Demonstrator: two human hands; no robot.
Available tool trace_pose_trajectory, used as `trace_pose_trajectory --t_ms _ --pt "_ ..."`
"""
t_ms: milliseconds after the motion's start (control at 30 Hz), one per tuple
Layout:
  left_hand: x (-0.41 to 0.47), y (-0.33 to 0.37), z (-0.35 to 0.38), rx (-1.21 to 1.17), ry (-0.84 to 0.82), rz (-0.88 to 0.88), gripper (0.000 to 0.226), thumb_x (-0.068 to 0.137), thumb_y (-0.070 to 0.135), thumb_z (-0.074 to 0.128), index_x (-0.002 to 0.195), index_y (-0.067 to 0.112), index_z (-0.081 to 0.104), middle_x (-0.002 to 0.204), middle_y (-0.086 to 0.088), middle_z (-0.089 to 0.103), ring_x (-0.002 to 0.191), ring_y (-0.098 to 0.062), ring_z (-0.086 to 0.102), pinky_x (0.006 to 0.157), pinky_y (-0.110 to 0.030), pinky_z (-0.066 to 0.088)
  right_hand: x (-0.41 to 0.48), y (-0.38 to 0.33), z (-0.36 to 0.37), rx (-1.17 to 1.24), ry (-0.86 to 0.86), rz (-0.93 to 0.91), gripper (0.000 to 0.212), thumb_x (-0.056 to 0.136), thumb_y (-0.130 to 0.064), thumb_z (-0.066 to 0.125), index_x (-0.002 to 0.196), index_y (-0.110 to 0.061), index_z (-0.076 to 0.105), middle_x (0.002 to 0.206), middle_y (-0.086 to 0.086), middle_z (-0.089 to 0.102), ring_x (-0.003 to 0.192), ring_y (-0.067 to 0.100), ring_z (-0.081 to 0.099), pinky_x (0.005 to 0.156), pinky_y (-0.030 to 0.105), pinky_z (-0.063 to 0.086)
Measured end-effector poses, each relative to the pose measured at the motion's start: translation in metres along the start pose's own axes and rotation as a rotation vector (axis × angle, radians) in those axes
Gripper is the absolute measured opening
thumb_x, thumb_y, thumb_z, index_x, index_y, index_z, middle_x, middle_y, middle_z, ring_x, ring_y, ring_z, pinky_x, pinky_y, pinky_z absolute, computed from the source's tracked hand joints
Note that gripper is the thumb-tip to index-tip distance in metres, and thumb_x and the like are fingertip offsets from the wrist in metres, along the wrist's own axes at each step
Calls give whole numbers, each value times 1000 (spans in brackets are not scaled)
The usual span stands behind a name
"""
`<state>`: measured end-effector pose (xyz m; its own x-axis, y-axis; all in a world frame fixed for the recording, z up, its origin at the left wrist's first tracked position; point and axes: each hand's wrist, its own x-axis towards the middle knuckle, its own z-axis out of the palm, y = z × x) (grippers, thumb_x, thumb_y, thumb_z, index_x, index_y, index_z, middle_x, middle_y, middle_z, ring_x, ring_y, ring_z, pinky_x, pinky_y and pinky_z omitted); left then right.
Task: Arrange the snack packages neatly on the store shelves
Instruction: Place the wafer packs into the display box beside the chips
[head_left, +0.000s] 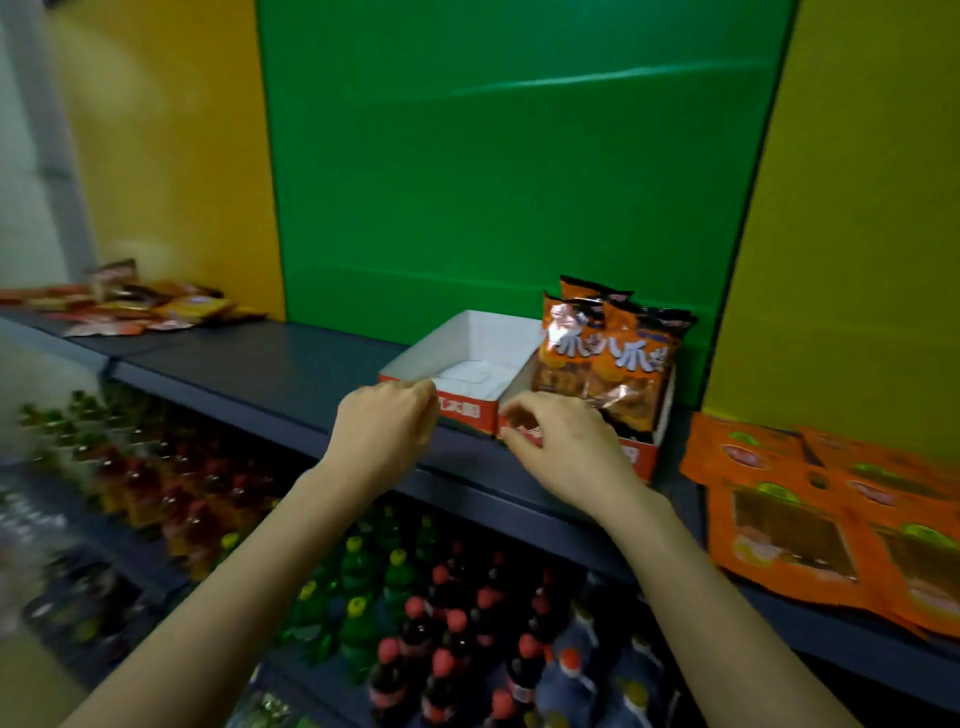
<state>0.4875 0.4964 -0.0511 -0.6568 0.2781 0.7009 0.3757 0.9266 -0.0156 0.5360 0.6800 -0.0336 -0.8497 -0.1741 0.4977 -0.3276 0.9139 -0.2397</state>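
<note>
While hands (387, 431) (563, 449) grip boxes (467, 332), glossy orange packs (621, 364) stand upright.

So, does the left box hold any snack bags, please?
No, the left box shows only its white inside; the snack bags stand in the right box.

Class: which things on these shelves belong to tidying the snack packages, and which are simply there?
Belongs to the job: empty display box; right display box; orange snack bags standing in it; loose orange packets on the right; jumbled packets far left; left hand and right hand gripping the boxes' front edges.
Just there: drink bottles below; green back panel.
</note>
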Motion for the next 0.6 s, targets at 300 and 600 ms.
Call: trace_pose_trajectory --t_ms 300,600 --pt "-53 -189 -36 109 -24 -74 23 90 27 40 74 12 49 75 -8 63 71 -34 60 50 -33 35 79 -151 100 212 -73 -115 24 91 -35 53 113 -26 61 110 -8 67 102 15 61 85 34 52" --pt "-76 -328 -59 207 -18 -189 26 94 32 42 85 12 57 84 -3 65 81 -28 62 55 -33 40 150 -264 174 324 -55 -113 25 92 -36 50 114 -29 60 114 -9 66 106 16 60 87 31 48"
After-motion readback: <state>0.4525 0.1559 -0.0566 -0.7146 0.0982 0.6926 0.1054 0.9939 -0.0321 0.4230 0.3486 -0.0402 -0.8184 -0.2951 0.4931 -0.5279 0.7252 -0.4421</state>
